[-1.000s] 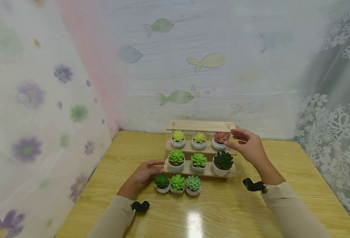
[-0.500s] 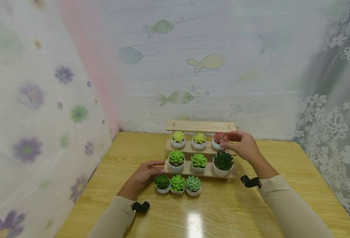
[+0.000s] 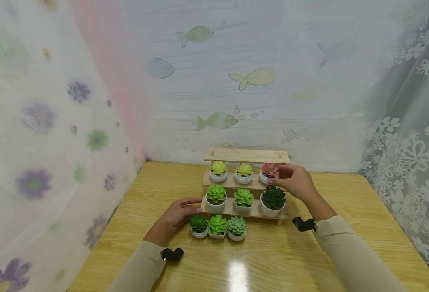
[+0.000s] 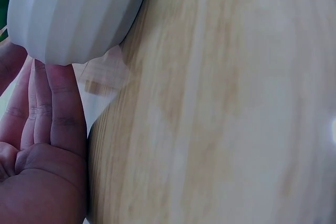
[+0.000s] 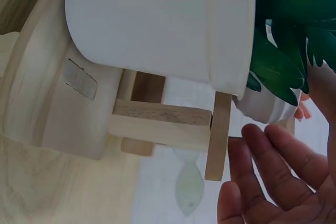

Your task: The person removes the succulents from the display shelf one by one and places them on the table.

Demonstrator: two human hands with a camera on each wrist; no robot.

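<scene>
A tiered wooden stand (image 3: 247, 155) carries small potted succulents on its two lower shelves. My right hand (image 3: 297, 181) pinches the white pot of the pink succulent (image 3: 269, 170) at the right end of the middle shelf, thumb in front and fingers at its right side. Its fingertips (image 5: 257, 136) show against that pot in the right wrist view. My left hand (image 3: 175, 215) rests against the bottom shelf's left end. Its fingers (image 4: 65, 108) lie straight in the left wrist view, partly hidden behind a white pot (image 4: 79, 14).
Two yellow-green succulents (image 3: 244, 172) share the middle shelf. Below stand two bright green ones (image 3: 244, 197) and a dark green succulent (image 3: 274, 197), close under my right hand. Three more pots, including a pale green succulent (image 3: 237, 225), line the wooden table (image 3: 272, 259) in front.
My right hand has moved left and slightly down, from beside the pink succulent to a pinch on its pot. My left hand and the other pots have stayed in place.
</scene>
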